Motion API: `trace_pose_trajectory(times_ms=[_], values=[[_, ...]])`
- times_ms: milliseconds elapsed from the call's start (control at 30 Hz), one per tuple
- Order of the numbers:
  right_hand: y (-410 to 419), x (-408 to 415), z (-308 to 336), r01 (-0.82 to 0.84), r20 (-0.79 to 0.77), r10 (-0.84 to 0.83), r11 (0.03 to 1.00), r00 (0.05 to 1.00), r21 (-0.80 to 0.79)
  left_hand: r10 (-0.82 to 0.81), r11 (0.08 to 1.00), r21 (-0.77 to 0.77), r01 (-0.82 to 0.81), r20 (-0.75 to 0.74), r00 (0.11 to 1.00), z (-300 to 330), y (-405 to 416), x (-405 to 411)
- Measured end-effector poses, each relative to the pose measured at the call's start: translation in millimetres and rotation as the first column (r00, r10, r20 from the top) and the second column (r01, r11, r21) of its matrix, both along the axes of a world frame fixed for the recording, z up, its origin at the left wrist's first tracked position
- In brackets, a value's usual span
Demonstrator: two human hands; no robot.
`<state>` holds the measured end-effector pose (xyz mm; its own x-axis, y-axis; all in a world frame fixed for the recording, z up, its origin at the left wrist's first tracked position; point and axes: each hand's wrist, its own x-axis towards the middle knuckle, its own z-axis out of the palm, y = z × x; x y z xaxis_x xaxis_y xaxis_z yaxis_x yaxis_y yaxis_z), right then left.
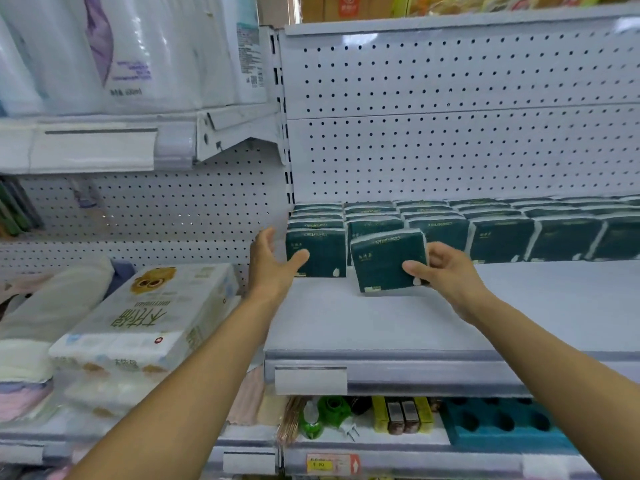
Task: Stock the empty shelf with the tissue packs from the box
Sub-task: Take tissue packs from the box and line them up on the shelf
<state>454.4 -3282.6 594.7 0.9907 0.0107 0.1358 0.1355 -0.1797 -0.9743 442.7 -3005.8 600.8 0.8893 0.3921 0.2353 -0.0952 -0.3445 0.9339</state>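
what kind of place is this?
Most likely a shop aisle: white pegboard-backed metal shelf stocked with rows of dark green tissue packs, and a yellow price tag on the lower shelf edge.

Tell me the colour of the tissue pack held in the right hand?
Dark green wrapper with white edges, on the tissue pack; head view.

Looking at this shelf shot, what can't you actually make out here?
- The box of tissue packs: outside the head view.
- Print on the green pack gripped by the right hand: blurred and too small.
- How far the row of packs runs: cut off by the right edge.
- Left hand: thumb lies on the end pack; its fingertips sit beyond the pack's left side.
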Motion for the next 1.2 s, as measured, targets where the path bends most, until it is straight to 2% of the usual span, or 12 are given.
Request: trace_pose_trajectory(times_ms=[133,267,400,567,933,1000,1067,1133,1200], values=[[1.2,15.3,-10.5,0.096,-0.006,-0.096,0.995,0.995,-0.022,-0.008,0.998,0.060,0.017,-0.144,0.990,-12.8,1.4,24.2],[10.3,34.2,-20.3,0.183,0.071,-0.175,0.975,0.982,-0.127,-0.023,0.999,0.036,0.031,-0.194,0.981,-17.3,1.1,44.9],[17.8,47.2,-24.0,0.267,0.129,-0.241,0.933,0.962,-0.242,-0.023,1.000,0.015,0.026,-0.159,0.987,-22.1,0.2,57.4],[23.7,53.0,-22.3,0.315,0.189,-0.268,0.903,0.945,-0.292,-0.051,0.999,-0.010,0.050,-0.101,0.994,-23.8,-6.3,58.6],[31.6,47.9,-23.3,0.401,0.219,-0.337,0.803,0.916,-0.441,-0.019,0.995,0.096,0.027,-0.083,0.996,-26.5,-6.6,56.1],[33.1,41.0,-22.5,0.442,0.256,-0.362,0.777,0.896,-0.448,-0.018,0.986,0.163,0.032,-0.090,0.996,-26.5,-3.6,51.8],[35.2,31.4,-21.6,0.485,0.350,-0.347,0.726,0.870,-0.488,0.010,0.946,0.324,0.014,-0.072,0.997,-24.9,-1.5,42.0],[39.3,17.1,-20.4,0.512,0.472,-0.267,0.679,0.840,-0.526,0.053,0.837,0.545,-0.043,-0.004,0.999,-22.4,0.2,25.3],[44.2,-1.0,-19.9,0.515,0.557,-0.175,0.664,0.812,-0.541,0.047,0.733,0.674,-0.089,0.080,0.996,-21.1,2.1,3.3]])
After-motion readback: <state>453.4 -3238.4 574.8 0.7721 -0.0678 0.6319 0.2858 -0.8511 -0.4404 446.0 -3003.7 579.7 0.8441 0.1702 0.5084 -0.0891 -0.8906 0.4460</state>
